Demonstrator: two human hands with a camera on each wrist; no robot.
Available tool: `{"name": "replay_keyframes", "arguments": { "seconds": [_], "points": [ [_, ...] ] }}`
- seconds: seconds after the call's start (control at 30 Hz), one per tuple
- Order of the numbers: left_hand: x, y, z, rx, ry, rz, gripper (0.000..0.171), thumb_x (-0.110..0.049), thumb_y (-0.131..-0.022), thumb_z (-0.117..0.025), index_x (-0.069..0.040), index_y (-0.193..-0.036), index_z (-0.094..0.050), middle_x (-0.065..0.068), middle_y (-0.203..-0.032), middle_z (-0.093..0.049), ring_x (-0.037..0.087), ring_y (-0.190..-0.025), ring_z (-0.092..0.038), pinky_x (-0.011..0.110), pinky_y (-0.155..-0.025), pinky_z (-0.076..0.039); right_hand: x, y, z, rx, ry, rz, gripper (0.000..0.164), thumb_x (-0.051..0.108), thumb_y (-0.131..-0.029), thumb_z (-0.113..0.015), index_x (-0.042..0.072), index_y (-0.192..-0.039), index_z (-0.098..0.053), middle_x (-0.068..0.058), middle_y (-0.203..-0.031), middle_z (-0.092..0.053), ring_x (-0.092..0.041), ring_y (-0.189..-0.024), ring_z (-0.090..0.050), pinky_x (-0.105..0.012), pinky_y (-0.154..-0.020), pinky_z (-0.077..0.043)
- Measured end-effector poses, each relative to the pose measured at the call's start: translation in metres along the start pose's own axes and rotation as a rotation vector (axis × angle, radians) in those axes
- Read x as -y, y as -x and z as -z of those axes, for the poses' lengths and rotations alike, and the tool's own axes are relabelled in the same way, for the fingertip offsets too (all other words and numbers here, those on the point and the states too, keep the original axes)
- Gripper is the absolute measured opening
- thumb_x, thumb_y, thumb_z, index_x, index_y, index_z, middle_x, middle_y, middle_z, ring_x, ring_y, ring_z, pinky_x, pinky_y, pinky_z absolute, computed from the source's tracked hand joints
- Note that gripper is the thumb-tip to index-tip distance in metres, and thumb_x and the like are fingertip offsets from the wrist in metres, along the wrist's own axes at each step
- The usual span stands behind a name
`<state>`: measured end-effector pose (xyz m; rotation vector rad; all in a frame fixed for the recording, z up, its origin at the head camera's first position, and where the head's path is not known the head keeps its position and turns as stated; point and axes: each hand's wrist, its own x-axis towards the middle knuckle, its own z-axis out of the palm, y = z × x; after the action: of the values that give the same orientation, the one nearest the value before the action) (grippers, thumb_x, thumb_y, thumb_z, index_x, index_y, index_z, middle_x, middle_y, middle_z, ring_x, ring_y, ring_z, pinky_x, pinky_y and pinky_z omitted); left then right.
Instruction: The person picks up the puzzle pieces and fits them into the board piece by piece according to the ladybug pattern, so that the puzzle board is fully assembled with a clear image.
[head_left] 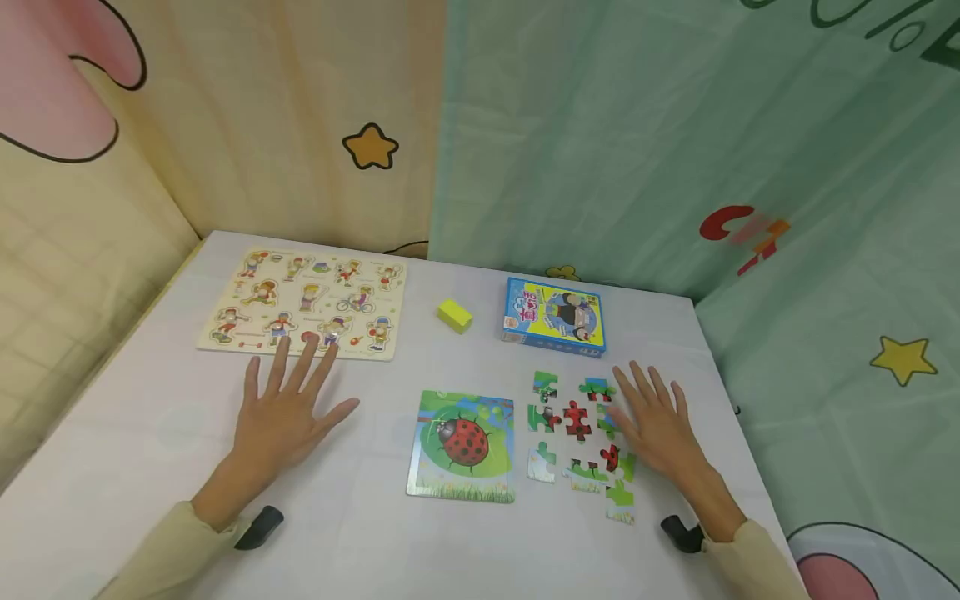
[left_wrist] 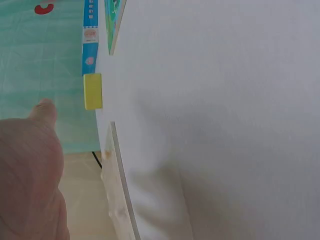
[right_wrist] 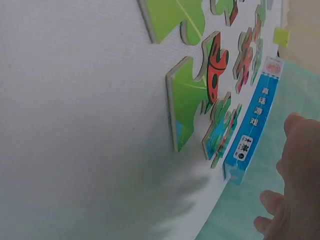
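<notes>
In the head view my left hand (head_left: 279,421) is spread with straight fingers, its fingertips by the near edge of a cream board with cartoon children (head_left: 303,304). It holds nothing. My right hand (head_left: 660,425), fingers extended, hovers beside a group of loose jigsaw pieces (head_left: 577,421) printed in red, green and blue. Its thumb overlaps a piece in this view; the right wrist view shows the hand (right_wrist: 302,185) raised off the table. Left of the pieces lies a square ladybug picture board (head_left: 463,446).
Behind these lie a yellow block (head_left: 454,316) and a blue and yellow box (head_left: 553,317). The white table (head_left: 337,542) meets printed curtains (head_left: 570,142) at its back and sides. Dark wrist straps (head_left: 259,528) sit at both sleeves.
</notes>
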<state>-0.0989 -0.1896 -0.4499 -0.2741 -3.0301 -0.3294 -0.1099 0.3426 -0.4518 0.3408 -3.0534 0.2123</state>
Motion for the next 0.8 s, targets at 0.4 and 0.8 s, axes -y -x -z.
{"name": "replay_keyframes", "arguments": {
  "seconds": [0.4,0.8],
  "points": [
    [-0.029,-0.002,-0.017,0.087,0.232,-0.178,0.104,-0.065,-0.084,-0.067,-0.013,-0.161,-0.02,0.018,-0.165,-0.022,0.051,-0.15,-0.013,0.075,-0.114,-0.009,0.014,-0.019,-0.004,0.037,-0.012,0.112,0.069,0.044,-0.1,-0.056,0.02,-0.159,-0.029,-0.016,-0.165,-0.025,-0.043,-0.151,-0.018,-0.067,-0.119,-0.011],
    [-0.05,-0.008,-0.026,0.272,0.38,-0.205,0.113,-0.058,-0.076,-0.08,-0.016,-0.161,-0.018,0.011,-0.168,-0.015,0.048,-0.152,-0.005,0.073,-0.116,-0.002,0.02,-0.04,-0.003,0.091,-0.034,0.202,0.066,0.04,-0.101,-0.056,0.021,-0.158,-0.03,-0.017,-0.163,-0.028,-0.043,-0.151,-0.02,-0.067,-0.118,-0.014]
  ]
}}
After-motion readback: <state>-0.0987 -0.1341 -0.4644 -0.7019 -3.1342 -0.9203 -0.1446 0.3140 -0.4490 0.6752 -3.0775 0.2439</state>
